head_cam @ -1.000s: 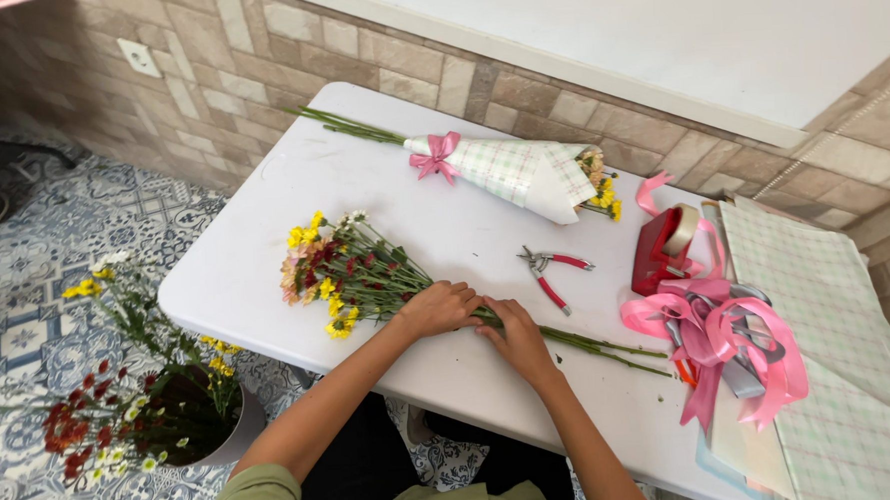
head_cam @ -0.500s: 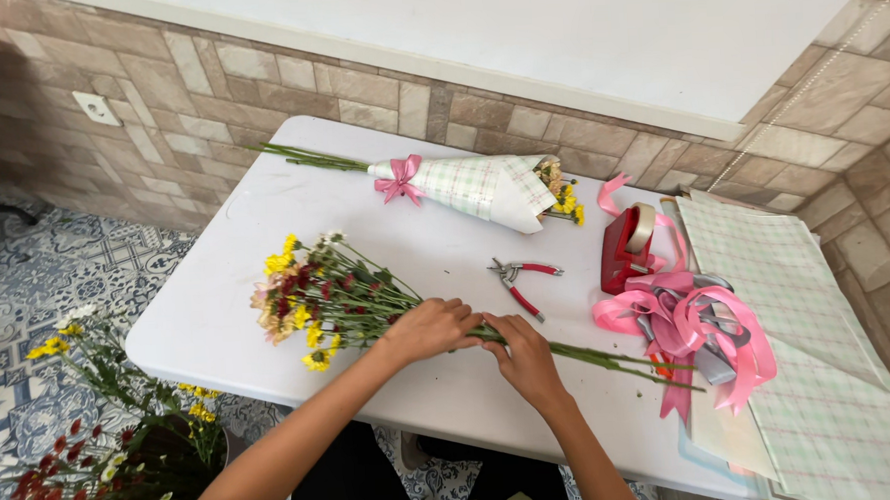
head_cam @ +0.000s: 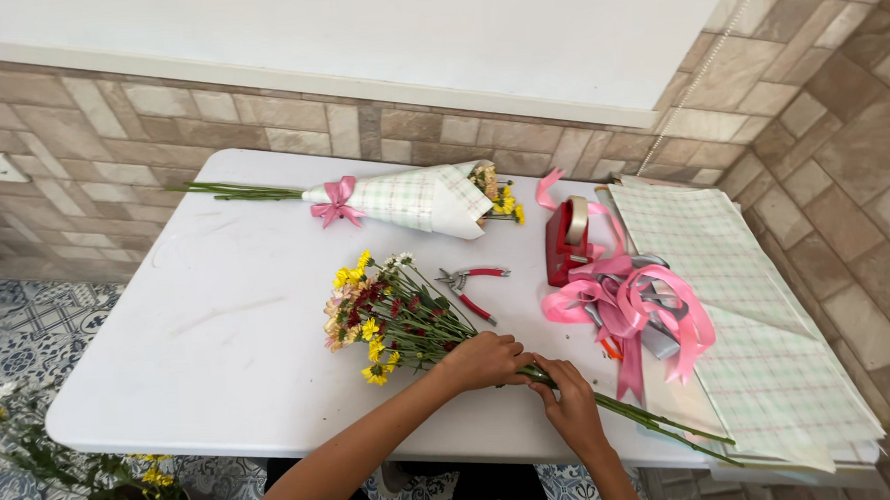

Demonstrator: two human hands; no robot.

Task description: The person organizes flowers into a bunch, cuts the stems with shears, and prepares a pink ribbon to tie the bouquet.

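Flower bunch (head_cam: 393, 322) stems lie gripped under left hand (head_cam: 485, 360) and right hand (head_cam: 570, 405)

Colours on the white bench (head_cam: 218, 330)

Loose flowers (head_cam: 383, 318) are yellow, red and white on green stems; the cone wrap (head_cam: 418, 198) and paper sheets (head_cam: 758, 316) are pale green-pink plaid; bow (head_cam: 338, 202) and ribbons (head_cam: 633, 307) pink; snips (head_cam: 474, 287) red-handled; tape dispenser (head_cam: 568, 243) red.

My left hand (head_cam: 487, 361) and right hand (head_cam: 569, 407) sit close together — both curled shut, knuckles up, forearms bare and angling in from below, wrists nearly meeting.
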